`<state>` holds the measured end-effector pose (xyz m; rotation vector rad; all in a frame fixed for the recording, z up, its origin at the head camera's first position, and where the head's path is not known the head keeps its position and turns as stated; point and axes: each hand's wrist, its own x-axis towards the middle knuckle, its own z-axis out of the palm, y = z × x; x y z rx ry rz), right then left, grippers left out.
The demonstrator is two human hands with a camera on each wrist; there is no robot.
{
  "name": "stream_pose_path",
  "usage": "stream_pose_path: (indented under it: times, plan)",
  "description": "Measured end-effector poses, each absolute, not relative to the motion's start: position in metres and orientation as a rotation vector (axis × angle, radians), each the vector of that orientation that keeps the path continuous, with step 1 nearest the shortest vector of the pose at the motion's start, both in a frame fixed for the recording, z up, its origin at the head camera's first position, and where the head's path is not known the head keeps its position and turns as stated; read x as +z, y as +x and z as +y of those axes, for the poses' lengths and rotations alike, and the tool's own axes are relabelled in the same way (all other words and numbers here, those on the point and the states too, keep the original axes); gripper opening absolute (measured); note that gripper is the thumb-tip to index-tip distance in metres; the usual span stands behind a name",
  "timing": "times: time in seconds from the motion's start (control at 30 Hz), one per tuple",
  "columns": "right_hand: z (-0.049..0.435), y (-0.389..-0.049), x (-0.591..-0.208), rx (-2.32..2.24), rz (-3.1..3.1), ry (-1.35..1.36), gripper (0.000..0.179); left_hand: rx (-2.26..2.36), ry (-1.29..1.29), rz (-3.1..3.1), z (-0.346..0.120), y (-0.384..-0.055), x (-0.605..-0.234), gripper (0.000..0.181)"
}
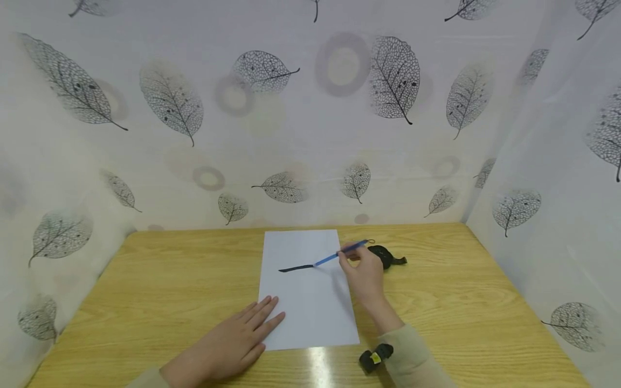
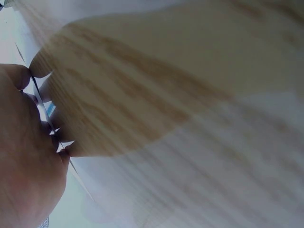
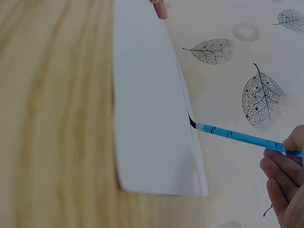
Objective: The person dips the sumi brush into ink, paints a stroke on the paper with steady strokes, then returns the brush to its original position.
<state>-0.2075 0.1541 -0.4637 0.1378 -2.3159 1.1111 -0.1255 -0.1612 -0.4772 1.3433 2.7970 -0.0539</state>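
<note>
A white sheet of paper [image 1: 305, 302] lies on the wooden table. A thin black stroke [image 1: 295, 268] runs across its upper part. My right hand [image 1: 365, 272] pinches a blue writing brush [image 1: 335, 257] with a loop at its end. In the right wrist view the dark tip of the brush [image 3: 237, 136] touches the paper [image 3: 147, 104], at the right end of the stroke. My left hand [image 1: 233, 342] rests with straight fingers on the paper's lower left edge. Up close, the left wrist view shows that hand [image 2: 28, 142] at the left side.
Partly hidden behind my right hand is a black, leaf-like dish [image 1: 383, 256] with a short stem. A black wrist device [image 1: 375, 358] sits by my right sleeve. Leaf-patterned cloth [image 1: 310, 134] hangs behind the table [image 1: 184, 280] and at its sides.
</note>
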Motion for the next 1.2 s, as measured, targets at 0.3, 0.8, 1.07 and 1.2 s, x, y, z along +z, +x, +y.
stream_pose_path:
  times: [0.3,0.8,1.07,1.2]
  plan:
    - [0.162,-0.206,-0.464,1.122,-2.306,0.12,0.009,-0.055,1.356,2.798,-0.161,-0.126,-0.475,0.059]
    - [0.173,-0.202,-0.46,1.127,-2.305,0.118,0.008,-0.065,1.412,2.863,-0.164,-0.126,-0.484,0.058]
    - [0.177,-0.2,-0.46,1.119,-2.324,0.083,0.009,-0.061,1.393,2.828,-0.163,-0.126,-0.479,0.059]
    - [0.178,-0.2,-0.46,1.119,-2.334,0.069,0.009,-0.044,1.377,2.815,-0.162,-0.126,-0.476,0.058]
